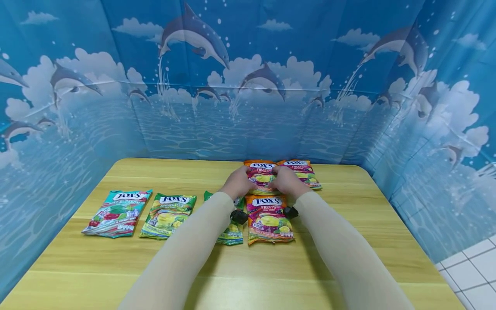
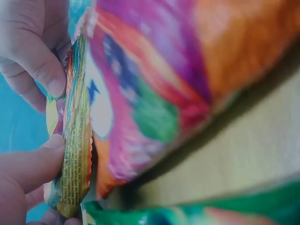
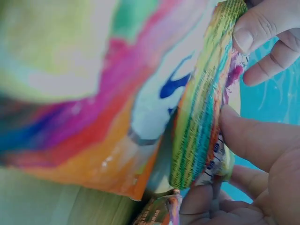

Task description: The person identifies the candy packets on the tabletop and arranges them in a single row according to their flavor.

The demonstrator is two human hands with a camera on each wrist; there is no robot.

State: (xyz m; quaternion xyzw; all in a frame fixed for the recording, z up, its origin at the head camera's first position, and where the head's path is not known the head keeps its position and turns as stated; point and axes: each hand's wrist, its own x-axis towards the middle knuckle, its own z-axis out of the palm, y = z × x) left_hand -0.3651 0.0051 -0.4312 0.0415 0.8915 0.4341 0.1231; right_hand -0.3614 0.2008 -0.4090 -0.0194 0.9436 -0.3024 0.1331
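1. Nearest the camera, 2 pale sleeves, the left sleeve (image 1: 180, 258) and the right sleeve (image 1: 350, 254), rise from the bottom edge of the frame toward its center.
2. The left hand (image 1: 236, 183) grips the left side of the held candy bag (image 1: 262, 176), thumb and fingers closed on its edge.
3. The right hand (image 1: 288, 181) grips the same bag's right side in the same way.
4. That orange-and-purple bag is just right of center in the frame, its bottom edge at the top of the front fruit bag (image 1: 269, 221).
5. Another fruit bag (image 1: 308, 174) lies just beside it, to the right.
6. A partly hidden green bag (image 1: 231, 236) lies beyond the left sleeve, beside the front fruit bag.
7. At left, a yellow-green bag (image 1: 167, 217) and a teal bag (image 1: 118, 215) lie on the wooden surface (image 1: 89, 271).
8. A blue dolphin curtain (image 1: 248, 122) fills the upper frame.
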